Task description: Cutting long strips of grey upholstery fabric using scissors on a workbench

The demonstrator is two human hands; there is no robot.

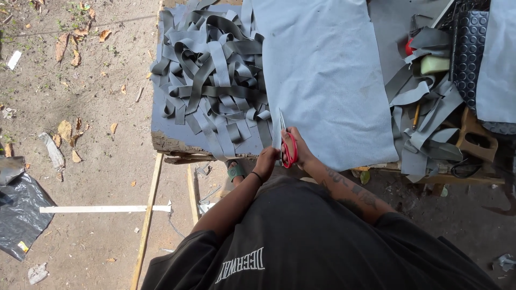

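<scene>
My right hand (299,148) grips red-handled scissors (287,146) whose blades point away from me, at the near left edge of a large grey sheet (328,75) lying on the worktable. My left hand (266,161) pinches the narrow grey strip (276,137) at the sheet's left edge, just beside the blades. A tangled pile of cut grey strips (215,80) lies to the left of the sheet.
More grey offcuts (424,107), a black studded mat (470,48), a pale green block (434,64) and a wooden tool (475,137) crowd the table's right side. Bare dirt ground with dry leaves, wooden slats (102,209) and a black plastic bag (19,212) lies at left.
</scene>
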